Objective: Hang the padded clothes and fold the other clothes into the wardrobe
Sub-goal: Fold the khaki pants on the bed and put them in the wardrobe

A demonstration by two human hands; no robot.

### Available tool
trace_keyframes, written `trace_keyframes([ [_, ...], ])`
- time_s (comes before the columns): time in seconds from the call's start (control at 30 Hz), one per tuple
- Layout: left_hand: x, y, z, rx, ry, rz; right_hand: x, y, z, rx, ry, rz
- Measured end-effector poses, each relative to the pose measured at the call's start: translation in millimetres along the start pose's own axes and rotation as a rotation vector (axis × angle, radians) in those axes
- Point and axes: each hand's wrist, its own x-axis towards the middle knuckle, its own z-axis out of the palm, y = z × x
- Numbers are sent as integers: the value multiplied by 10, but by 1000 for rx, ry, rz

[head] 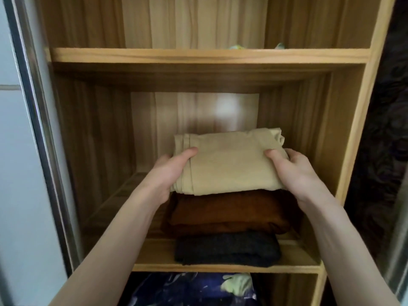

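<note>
My left hand clamps the left edge of the folded beige garment, thumb on top and fingers beneath, so the folds stay shut. The garment sits on the brown folded one, itself on a dark grey one — one stack on the wardrobe shelf. My right hand mirrors the grip, keeping it level.

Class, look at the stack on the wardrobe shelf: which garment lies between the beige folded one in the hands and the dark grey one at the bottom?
In the head view, a folded brown garment lies between the beige garment and the dark grey garment.
</note>
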Motion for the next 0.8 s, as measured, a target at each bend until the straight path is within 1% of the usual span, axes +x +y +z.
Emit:
trace_keyframes([
  [0.1, 48, -62, 58, 26, 51, 3, 19, 75, 43, -84, 46, 19],
  [0.2, 106, -113, 81, 23, 121, 54, -3, 137, 117, -187, 90, 5],
  [0.23, 106, -127, 93, 43, 124, 75, -5, 165, 134, -249, 114, -1],
  [0.3, 112, -171, 94, 158, 119, 143, -28, 211, 149, -381, 198, -57],
  [0.33, 104, -185, 85, 217, 119, 195, -60, 224, 147, -432, 246, -135],
  [0.37, 84, -186, 72, 279, 117, 256, -94, 227, 144, -473, 277, -256],
  [0.4, 55, -187, 59, 370, 110, 338, -111, 230, 148, -517, 271, -398],
  [0.43, 12, -180, 53, 502, 97, 427, -116, 239, 158, -581, 229, -520],
  [0.47, -19, -182, 55, 646, 75, 512, -119, 258, 177, -658, 181, -599],
  [0.5, -46, -190, 65, 777, 41, 580, -119, 290, 199, -727, 139, -626],
  [0.53, -64, -208, 87, 867, 5, 607, -129, 309, 218, -774, 113, -610],
  [0.6, -84, -245, 131, 981, -44, 591, -145, 344, 232, -803, 107, -548],
  [0.8, -45, -319, 174, 1062, -49, 597, -124, 345, 195, -861, 73, -462],
])
